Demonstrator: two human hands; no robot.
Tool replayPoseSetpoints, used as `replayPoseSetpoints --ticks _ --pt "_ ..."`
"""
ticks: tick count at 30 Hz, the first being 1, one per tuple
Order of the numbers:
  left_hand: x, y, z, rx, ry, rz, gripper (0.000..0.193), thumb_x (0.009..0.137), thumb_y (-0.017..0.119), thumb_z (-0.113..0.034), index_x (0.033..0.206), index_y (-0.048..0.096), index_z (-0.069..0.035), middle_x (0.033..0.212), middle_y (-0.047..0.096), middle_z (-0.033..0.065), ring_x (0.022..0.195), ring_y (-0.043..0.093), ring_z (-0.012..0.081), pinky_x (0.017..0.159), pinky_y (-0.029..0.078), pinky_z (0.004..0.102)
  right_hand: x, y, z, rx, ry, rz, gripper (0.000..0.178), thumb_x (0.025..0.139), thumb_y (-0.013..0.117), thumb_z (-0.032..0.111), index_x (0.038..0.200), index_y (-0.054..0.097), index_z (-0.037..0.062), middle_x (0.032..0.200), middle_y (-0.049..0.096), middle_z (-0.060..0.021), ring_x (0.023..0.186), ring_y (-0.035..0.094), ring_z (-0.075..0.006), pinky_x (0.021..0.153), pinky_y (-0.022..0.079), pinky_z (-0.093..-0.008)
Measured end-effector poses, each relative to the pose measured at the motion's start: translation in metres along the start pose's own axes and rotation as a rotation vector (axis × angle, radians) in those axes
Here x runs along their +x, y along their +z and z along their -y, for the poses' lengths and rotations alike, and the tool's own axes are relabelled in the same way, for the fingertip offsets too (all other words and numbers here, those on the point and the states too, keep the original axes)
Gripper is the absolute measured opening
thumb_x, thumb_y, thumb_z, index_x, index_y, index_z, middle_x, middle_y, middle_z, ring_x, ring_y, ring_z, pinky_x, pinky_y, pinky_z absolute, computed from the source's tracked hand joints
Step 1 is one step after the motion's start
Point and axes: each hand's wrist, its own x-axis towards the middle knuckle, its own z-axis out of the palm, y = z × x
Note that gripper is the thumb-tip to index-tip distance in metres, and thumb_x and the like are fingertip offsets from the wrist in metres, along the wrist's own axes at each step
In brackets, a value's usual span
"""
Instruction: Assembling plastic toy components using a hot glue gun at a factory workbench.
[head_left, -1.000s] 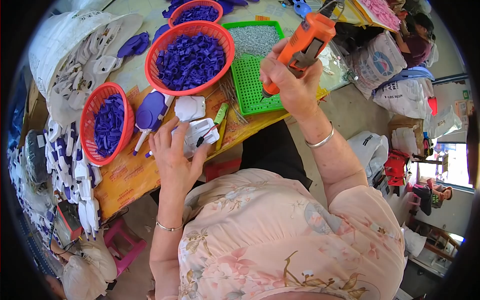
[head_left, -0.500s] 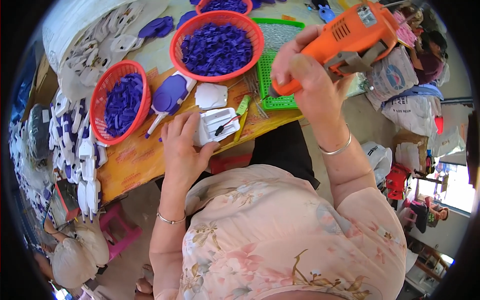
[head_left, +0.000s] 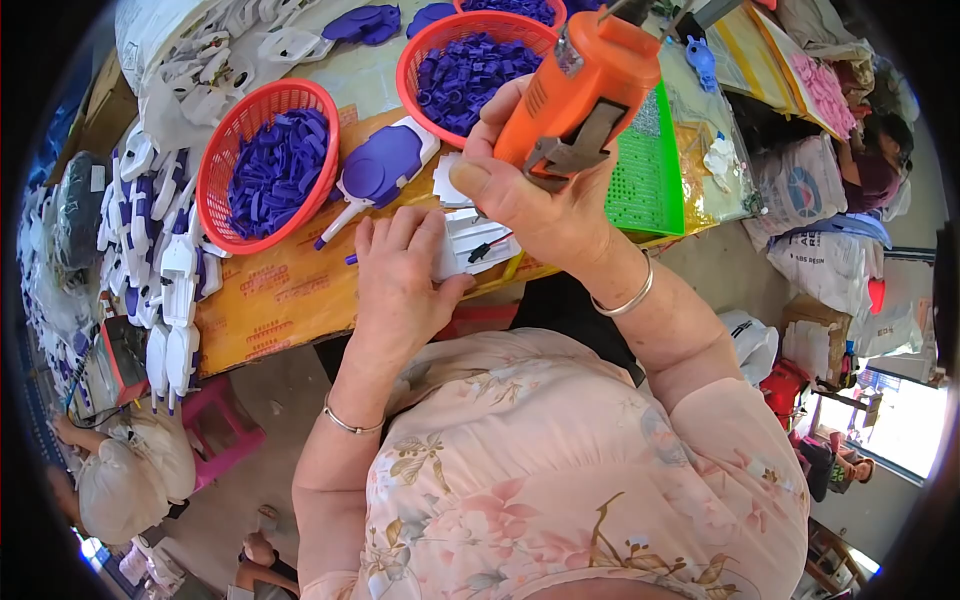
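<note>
My right hand (head_left: 545, 205) is wrapped around an orange electric screwdriver (head_left: 575, 85), its nose end slanting down toward the left. Its tip is hidden behind my hand, close over a white plastic housing (head_left: 492, 232). On the table near the front edge, that housing lies with its hollow side up, a short red and black wire inside. My left hand (head_left: 400, 285) grips the left end of the housing, fingers over the top and thumb along the near side. Just beyond my left hand rests a white and purple plastic piece with a handle (head_left: 383, 168).
Red baskets of small purple parts, one at left (head_left: 325, 190) and one at centre (head_left: 408, 75), stand on the table (head_left: 270, 310). A green tray (head_left: 650, 185) sits at right. White and purple pieces (head_left: 180, 300) pile up at far left. A pink stool (head_left: 225, 440) stands below.
My right hand has brought the screwdriver down and left, over the white housing. My left hand stays on the housing. The whole view has shifted, with the table things now further right.
</note>
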Motion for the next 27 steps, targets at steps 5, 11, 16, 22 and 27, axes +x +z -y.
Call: replayPoseSetpoints --ticks 5,11,16,22,27 --pt "0.000 -0.001 0.000 0.012 -0.011 0.012 0.067 0.055 0.084 -0.012 0.115 0.056 -0.001 0.109 0.054 0.0110 0.102 0.051 0.0325 0.099 0.034 0.0537 0.001 -0.001 -0.001 -0.023 0.067 0.018 0.029 0.072 0.068 -0.001 0.096 0.051 0.0012 0.073 0.058 0.0009 0.068 0.061 -0.0079 0.071 0.061 -0.0338" --pt "0.000 0.000 0.000 0.014 -0.002 0.009 0.067 0.055 0.084 -0.011 0.115 0.055 -0.001 0.110 0.054 0.0113 0.101 0.051 0.0326 0.099 0.034 0.0530 0.000 -0.001 -0.011 -0.059 0.046 0.042 0.029 0.074 0.067 -0.001 0.097 0.051 0.0016 0.072 0.058 0.0014 0.068 0.060 -0.0073 0.070 0.060 -0.0323" --pt "0.001 0.001 0.002 -0.009 0.011 0.006 0.067 0.054 0.084 -0.011 0.114 0.055 -0.001 0.109 0.054 0.0117 0.101 0.051 0.0328 0.098 0.035 0.0513 0.002 -0.001 -0.020 -0.165 -0.044 0.073 0.035 0.073 0.072 0.002 0.102 0.053 0.0019 0.073 0.056 0.0031 0.067 0.054 -0.0038 0.063 0.052 -0.0237" --pt "0.002 0.002 0.002 -0.001 0.028 -0.006 0.067 0.053 0.084 -0.012 0.112 0.056 -0.001 0.108 0.054 0.0123 0.100 0.051 0.0332 0.095 0.036 0.0495 -0.003 0.002 -0.024 -0.069 -0.093 0.039 0.037 0.073 0.076 0.005 0.102 0.054 0.0019 0.073 0.055 0.0038 0.066 0.051 -0.0035 0.059 0.047 -0.0221" --pt "0.002 0.002 -0.001 0.046 0.010 0.017 0.067 0.053 0.085 -0.013 0.112 0.056 -0.001 0.103 0.054 0.0125 0.097 0.052 0.0329 0.091 0.038 0.0474 -0.001 -0.016 -0.011 0.102 0.009 -0.052 0.033 0.074 0.076 0.001 0.097 0.053 0.0028 0.076 0.061 -0.0004 0.067 0.059 -0.0067 0.061 0.052 -0.0240"
